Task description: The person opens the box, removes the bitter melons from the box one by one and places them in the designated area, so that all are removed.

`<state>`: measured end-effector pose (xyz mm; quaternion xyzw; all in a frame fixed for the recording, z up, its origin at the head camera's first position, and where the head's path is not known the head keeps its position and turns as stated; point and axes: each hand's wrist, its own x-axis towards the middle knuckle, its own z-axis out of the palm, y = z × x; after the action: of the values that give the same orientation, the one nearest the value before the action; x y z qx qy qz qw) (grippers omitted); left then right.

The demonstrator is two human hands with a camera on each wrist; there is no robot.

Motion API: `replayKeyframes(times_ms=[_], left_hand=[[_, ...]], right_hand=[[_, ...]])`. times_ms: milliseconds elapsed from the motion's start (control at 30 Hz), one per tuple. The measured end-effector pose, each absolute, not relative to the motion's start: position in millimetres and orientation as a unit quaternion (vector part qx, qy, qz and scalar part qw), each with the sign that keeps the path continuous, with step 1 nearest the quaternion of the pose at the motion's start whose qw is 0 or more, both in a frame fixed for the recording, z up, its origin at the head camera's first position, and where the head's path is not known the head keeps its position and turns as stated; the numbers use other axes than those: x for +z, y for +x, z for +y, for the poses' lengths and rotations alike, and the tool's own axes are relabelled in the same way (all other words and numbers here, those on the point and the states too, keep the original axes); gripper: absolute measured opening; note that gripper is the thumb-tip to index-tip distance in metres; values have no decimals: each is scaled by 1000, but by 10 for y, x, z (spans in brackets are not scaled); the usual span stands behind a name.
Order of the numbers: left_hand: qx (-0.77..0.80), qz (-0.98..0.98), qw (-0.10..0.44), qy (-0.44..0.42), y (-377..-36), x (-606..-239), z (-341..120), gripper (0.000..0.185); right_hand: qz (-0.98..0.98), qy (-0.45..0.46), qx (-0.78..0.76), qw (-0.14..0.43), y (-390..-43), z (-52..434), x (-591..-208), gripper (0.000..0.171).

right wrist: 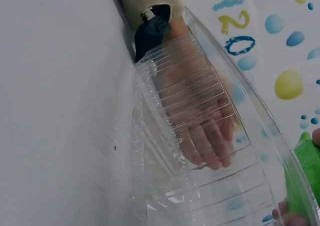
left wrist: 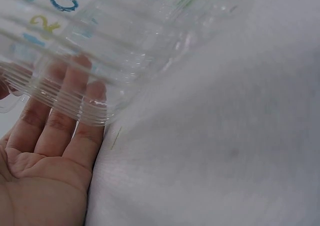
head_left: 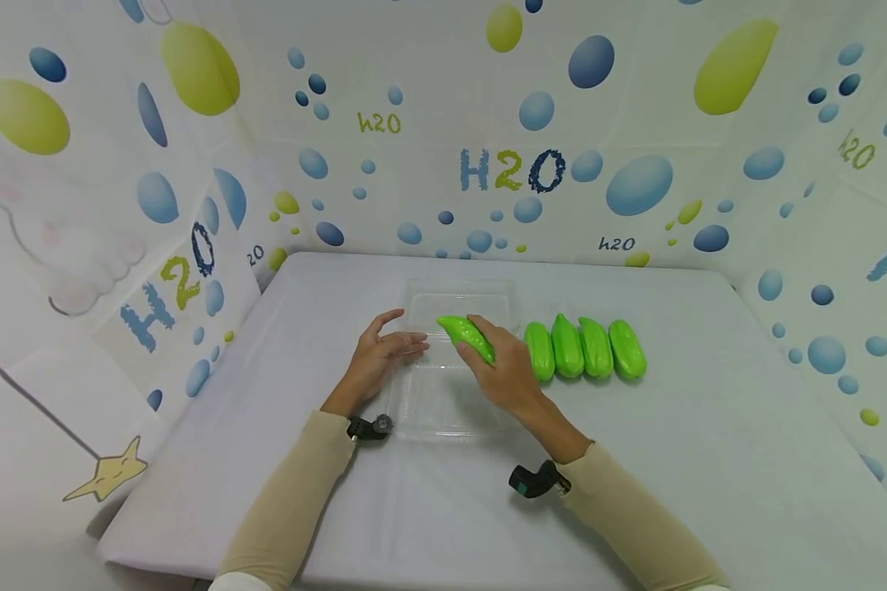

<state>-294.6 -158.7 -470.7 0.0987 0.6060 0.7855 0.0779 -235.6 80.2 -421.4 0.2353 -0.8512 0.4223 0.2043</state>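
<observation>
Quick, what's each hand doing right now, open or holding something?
Left hand: open, straight fingers against the side of the clear plastic tray.
Right hand: holding a green toy cucumber over the tray.

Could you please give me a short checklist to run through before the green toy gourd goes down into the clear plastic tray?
1. Right hand grips the green toy gourd: ok.
2. Gourd is above the clear plastic tray: ok.
3. Left hand steadies the tray with straight fingers against its left wall: ok.
4. Tray floor is free of other items: ok, as far as the head view shows.
5. Four remaining gourds wait in a row to the right of the tray: ok.
6. Tray sits flat on the white table: cannot tell.
</observation>
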Motion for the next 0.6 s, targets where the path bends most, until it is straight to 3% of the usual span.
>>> replayKeyframes(times_ms=[367, 600], left_hand=[[785, 601, 99, 115, -2831, -4532, -1596, 65], [791, 593, 98, 110, -2867, -4574, -1594, 62]], right_hand=[[-852, 237, 403, 235, -2387, 874, -4216, 46], [-862, 211, 402, 224, -2395, 935, -4207, 48]])
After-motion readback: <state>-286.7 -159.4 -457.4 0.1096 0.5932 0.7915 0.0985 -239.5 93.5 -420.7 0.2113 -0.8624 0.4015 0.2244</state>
